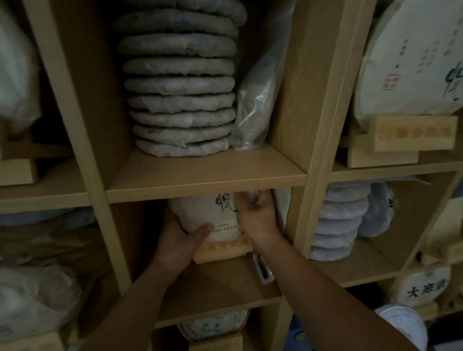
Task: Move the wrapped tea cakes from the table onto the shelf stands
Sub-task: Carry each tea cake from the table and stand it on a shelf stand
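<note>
Both hands (177, 242) (257, 216) grip the tea cake (210, 214) upright, face outward, on its stand (221, 250).

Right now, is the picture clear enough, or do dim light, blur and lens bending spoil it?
Head view: dim overall, darkest at the left cubbies; the shelf posts splay from wide-angle bending; both hands, left and right, and the tea cake look soft, its print unreadable; no glare.
</note>
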The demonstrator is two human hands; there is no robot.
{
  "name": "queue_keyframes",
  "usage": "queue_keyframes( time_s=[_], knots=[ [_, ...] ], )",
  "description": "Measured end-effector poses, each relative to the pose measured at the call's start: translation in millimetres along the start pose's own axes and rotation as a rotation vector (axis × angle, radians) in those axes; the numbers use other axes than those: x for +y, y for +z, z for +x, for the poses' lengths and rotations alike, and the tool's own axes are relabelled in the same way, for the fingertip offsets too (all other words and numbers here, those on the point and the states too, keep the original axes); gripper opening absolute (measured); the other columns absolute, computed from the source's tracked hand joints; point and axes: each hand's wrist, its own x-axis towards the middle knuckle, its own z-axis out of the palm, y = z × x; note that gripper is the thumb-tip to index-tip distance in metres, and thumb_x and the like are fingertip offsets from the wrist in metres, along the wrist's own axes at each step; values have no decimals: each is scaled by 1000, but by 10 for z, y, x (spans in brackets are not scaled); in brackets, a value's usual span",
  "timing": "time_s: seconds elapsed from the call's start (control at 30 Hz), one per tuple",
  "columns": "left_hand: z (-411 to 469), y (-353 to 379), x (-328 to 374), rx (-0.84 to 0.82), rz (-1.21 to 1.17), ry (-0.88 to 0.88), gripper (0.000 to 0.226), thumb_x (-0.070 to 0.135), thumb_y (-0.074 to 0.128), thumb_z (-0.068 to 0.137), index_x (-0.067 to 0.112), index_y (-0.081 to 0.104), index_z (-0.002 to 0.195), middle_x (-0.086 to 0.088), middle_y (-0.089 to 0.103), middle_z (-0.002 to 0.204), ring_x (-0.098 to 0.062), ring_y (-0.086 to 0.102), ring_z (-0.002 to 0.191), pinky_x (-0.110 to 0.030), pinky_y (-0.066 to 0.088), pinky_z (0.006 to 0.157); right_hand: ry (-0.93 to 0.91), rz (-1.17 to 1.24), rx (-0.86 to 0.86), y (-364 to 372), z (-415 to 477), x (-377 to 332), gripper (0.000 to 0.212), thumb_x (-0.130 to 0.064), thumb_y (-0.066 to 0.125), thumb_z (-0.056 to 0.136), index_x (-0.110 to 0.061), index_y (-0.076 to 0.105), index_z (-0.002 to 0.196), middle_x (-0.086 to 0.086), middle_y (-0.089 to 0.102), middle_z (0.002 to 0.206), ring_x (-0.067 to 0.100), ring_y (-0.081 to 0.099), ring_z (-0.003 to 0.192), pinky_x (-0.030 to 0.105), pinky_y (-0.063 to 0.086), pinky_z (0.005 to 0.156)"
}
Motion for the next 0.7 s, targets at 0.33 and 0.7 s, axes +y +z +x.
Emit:
queue_keyframes(
  time_s=[0.33,0.7],
  knots=[
    [-57,39,-76,134,-18,-70,73,30,80,84,23,44,148,-1,59,140,-23,56,130,-40,50,101,80,7,-67,3,-23,42,55,-35,59,97,-28,40,148,-10,55,143,8,50,132,35,41,114],
    [-90,30,-10,169,42,25,69,29,71,92,24,40,154,-1,56,148,-20,53,135,-33,45,104,122,-245,-398,-212,-78,-24,102,-12,81,78,-23,15,154,-14,48,137,6,48,131,20,46,99]
  ],
)
